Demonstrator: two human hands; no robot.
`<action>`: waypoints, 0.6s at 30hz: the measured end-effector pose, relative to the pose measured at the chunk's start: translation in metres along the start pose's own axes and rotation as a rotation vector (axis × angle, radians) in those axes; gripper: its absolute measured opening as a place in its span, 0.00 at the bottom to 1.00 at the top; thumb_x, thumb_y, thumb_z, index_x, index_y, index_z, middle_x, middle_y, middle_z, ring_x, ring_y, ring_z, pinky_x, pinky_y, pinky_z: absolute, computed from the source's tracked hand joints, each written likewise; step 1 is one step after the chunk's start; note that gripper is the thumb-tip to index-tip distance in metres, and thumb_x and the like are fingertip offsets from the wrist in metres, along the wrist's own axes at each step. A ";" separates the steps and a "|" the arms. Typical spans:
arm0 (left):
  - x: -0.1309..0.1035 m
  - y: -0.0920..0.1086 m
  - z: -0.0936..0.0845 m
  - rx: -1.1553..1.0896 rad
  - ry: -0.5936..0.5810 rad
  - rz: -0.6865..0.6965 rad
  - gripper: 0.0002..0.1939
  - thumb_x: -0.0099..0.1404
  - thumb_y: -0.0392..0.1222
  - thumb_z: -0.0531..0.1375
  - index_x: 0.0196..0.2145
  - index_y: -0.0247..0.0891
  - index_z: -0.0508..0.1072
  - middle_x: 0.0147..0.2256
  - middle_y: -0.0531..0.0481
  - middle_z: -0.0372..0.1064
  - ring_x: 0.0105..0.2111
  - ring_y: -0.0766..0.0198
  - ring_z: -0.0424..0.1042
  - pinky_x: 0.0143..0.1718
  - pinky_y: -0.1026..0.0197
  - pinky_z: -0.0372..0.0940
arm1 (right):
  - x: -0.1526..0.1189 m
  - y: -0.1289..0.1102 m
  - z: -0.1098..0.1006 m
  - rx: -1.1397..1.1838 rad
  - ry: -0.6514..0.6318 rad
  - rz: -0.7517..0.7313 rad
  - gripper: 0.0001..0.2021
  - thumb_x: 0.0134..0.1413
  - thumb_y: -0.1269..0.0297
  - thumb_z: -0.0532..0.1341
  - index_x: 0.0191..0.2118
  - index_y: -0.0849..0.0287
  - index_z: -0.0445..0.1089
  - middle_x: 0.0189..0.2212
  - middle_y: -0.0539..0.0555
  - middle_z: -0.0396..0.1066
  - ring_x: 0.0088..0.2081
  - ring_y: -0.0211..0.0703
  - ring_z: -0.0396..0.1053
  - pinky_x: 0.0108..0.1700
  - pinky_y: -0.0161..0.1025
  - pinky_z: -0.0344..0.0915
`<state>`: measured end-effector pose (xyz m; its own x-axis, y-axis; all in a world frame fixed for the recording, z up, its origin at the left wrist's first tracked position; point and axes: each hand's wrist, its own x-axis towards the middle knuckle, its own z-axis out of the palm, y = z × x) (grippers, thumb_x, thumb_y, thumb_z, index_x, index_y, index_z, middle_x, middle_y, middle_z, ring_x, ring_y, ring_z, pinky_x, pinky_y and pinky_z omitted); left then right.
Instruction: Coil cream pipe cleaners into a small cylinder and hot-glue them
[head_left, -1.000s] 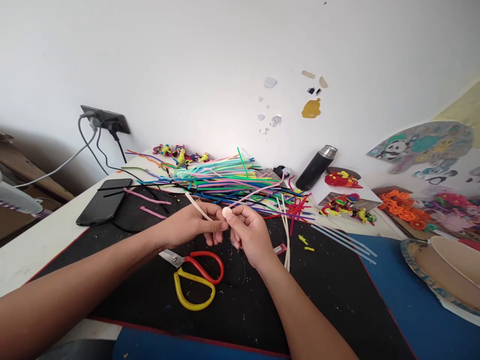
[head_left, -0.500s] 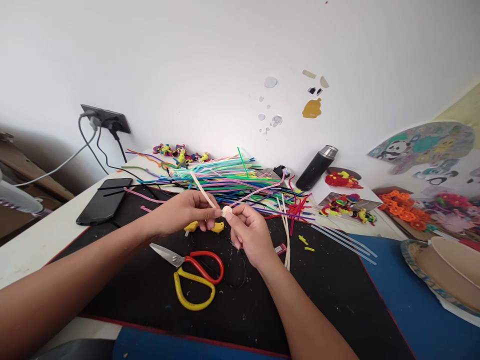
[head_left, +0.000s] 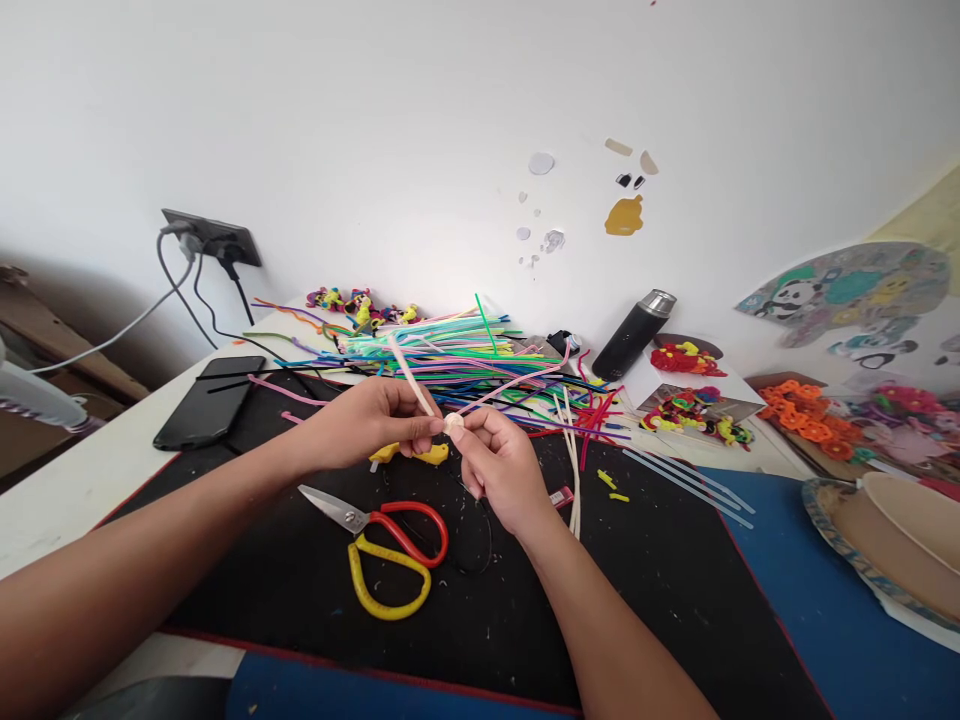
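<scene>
A cream pipe cleaner (head_left: 411, 375) is pinched by my left hand (head_left: 379, 420), its free end sticking up and to the left. Its other end is wound into a small round coil (head_left: 453, 423), held between the thumb and fingers of my right hand (head_left: 499, 460). The two hands almost meet above the black mat. Below them lie scissors (head_left: 386, 545) with one red and one yellow handle, blades pointing left. A yellow tool (head_left: 431, 454), partly hidden by my left hand, rests on the mat behind them.
Behind my hands spreads a pile of colourful pipe cleaners (head_left: 450, 350). A phone (head_left: 210, 400) lies at left, a black flask (head_left: 634, 335) leans at the back right. More cream pipe cleaners (head_left: 573, 470) and clear glue sticks (head_left: 690, 485) lie to the right.
The free end of the cream pipe cleaner has swung slightly right and looks a little blurred. Both hands stay in nearly the same place, still gripping it.
</scene>
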<state>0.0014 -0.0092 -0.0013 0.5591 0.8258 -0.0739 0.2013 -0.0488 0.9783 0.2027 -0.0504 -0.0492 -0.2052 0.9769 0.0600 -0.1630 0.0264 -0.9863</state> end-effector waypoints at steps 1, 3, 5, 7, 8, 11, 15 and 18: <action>0.000 0.000 -0.001 -0.005 0.003 -0.001 0.16 0.60 0.52 0.73 0.34 0.36 0.80 0.27 0.50 0.78 0.26 0.64 0.73 0.29 0.65 0.69 | 0.000 0.000 0.000 -0.006 -0.009 -0.003 0.18 0.59 0.49 0.69 0.32 0.55 0.65 0.15 0.38 0.58 0.12 0.29 0.53 0.16 0.31 0.45; 0.001 -0.001 -0.002 -0.017 0.003 -0.001 0.16 0.60 0.53 0.73 0.33 0.36 0.81 0.27 0.50 0.78 0.26 0.65 0.73 0.29 0.65 0.68 | 0.000 0.001 0.000 -0.014 -0.022 -0.006 0.17 0.59 0.50 0.68 0.32 0.55 0.65 0.15 0.38 0.58 0.12 0.29 0.53 0.16 0.31 0.45; 0.002 -0.002 -0.002 -0.027 -0.003 0.004 0.16 0.60 0.54 0.73 0.33 0.36 0.81 0.27 0.50 0.78 0.26 0.65 0.73 0.29 0.65 0.68 | 0.001 0.001 0.000 -0.014 -0.024 -0.008 0.17 0.60 0.50 0.68 0.32 0.55 0.65 0.15 0.38 0.58 0.12 0.29 0.53 0.16 0.31 0.46; 0.003 -0.004 -0.002 -0.037 -0.007 0.012 0.17 0.60 0.54 0.73 0.32 0.37 0.80 0.27 0.49 0.78 0.26 0.65 0.73 0.29 0.65 0.68 | 0.001 0.002 0.000 -0.013 -0.024 -0.012 0.16 0.60 0.50 0.68 0.33 0.55 0.65 0.15 0.38 0.58 0.12 0.29 0.53 0.16 0.30 0.46; 0.003 -0.004 -0.002 -0.042 -0.009 0.015 0.17 0.60 0.54 0.73 0.31 0.37 0.79 0.27 0.49 0.78 0.26 0.64 0.73 0.30 0.64 0.69 | 0.001 0.002 0.000 -0.013 -0.024 -0.014 0.16 0.60 0.51 0.68 0.33 0.55 0.65 0.15 0.38 0.57 0.12 0.29 0.54 0.16 0.30 0.46; 0.005 -0.007 -0.003 -0.041 -0.008 0.012 0.18 0.60 0.55 0.73 0.30 0.37 0.78 0.27 0.49 0.78 0.26 0.64 0.73 0.30 0.64 0.69 | 0.001 0.002 -0.001 -0.018 -0.018 -0.013 0.17 0.60 0.50 0.68 0.32 0.55 0.65 0.14 0.38 0.58 0.12 0.29 0.53 0.16 0.30 0.46; 0.007 -0.009 -0.009 0.009 0.034 0.042 0.18 0.63 0.56 0.70 0.30 0.37 0.80 0.27 0.48 0.78 0.27 0.63 0.73 0.32 0.63 0.69 | 0.002 -0.001 -0.005 0.008 0.040 -0.019 0.18 0.59 0.48 0.69 0.32 0.55 0.65 0.13 0.38 0.56 0.12 0.29 0.53 0.16 0.30 0.44; 0.007 -0.008 -0.017 0.039 0.083 0.055 0.18 0.64 0.57 0.69 0.32 0.37 0.80 0.28 0.48 0.78 0.28 0.62 0.74 0.33 0.62 0.69 | 0.004 -0.005 -0.009 0.058 0.141 -0.036 0.19 0.57 0.48 0.71 0.32 0.55 0.66 0.12 0.37 0.54 0.12 0.30 0.53 0.16 0.30 0.44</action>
<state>-0.0099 0.0068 -0.0066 0.5021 0.8648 -0.0021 0.2038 -0.1160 0.9721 0.2117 -0.0444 -0.0451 -0.0615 0.9957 0.0692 -0.2243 0.0538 -0.9730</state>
